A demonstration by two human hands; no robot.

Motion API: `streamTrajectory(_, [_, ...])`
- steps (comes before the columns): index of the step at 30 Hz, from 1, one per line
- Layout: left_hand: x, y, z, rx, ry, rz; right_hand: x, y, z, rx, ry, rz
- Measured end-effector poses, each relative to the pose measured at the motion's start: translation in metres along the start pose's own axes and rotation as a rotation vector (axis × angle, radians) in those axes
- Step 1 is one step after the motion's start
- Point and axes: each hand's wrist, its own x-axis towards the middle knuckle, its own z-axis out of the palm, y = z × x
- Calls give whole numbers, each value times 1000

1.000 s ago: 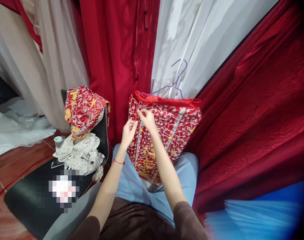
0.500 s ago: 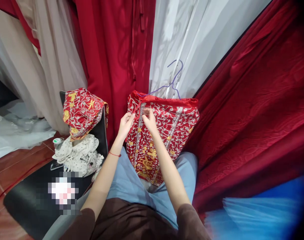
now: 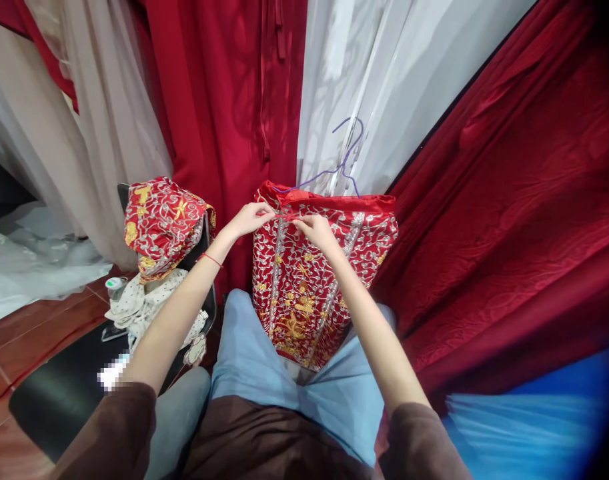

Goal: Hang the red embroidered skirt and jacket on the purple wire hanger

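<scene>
Red ribbon stretches between left fingers and right fingers.

Twelve o'clock from the person's lap I see the garment, topped by a hanger, curtains behind. A chair stands at ten, cloth over its back, a bundle and phone on the seat; netting is at three.

Light: moderate | Shadows: mottled, on plain red hanging curtain | Clear: red cloth with silver-and-gold embroidery | Blur: sheer blue fabric | Right edge: stretched, blackened
</scene>
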Motion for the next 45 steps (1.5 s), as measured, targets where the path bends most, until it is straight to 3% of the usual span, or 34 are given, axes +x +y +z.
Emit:
streamTrajectory(3, [4, -11, -15, 164, 106, 9, -3, 2, -22, -186, 32, 2])
streamTrajectory(6, [3, -15, -21, 164, 155, 17, -3, 3, -30, -159, -17, 7])
streamTrajectory(9, [1, -10, -17, 76, 85, 0, 0, 3, -16, -80, -56, 21])
streamTrajectory(12, [-1, 3, -10, -87, -14, -52, 7, 3, 14, -31, -80, 73])
streamTrajectory(15, [-4, 13, -8, -223, -72, -106, 13, 2, 45, 226, -134, 117])
streamTrajectory(18, [-7, 15, -12, -301, -109, -126, 14, 0, 62, 610, -235, 34])
streamTrajectory(22, [-12, 3, -17, -267, -109, -93, 10, -7, 62, 904, -348, 31])
streamTrajectory(27, [-15, -17, -12, -222, -84, -108, 8, -11, 47, 934, -363, 148])
streamTrajectory(30, [-17, -28, -9, -71, -27, -125, 7, -6, 37, 816, -380, 197])
streamTrajectory(34, [-23, -39, -14, 464, 55, -102, 3, 7, 17, 660, -362, 156])
streamTrajectory(37, [-28, -41, -20, 858, 66, -153, -1, 17, -5, 575, -272, 89])
streamTrajectory(39, [-29, -40, -24, 992, 115, -227, -2, 24, -20, 537, -155, 63])
streamTrajectory(42, [-25, -36, -27, 1035, 241, -342, -1, 32, -40, 476, 123, 10])
streamTrajectory(45, [-18, -28, -25, 1015, 287, -361, 1, 33, -52, 401, 360, -46])
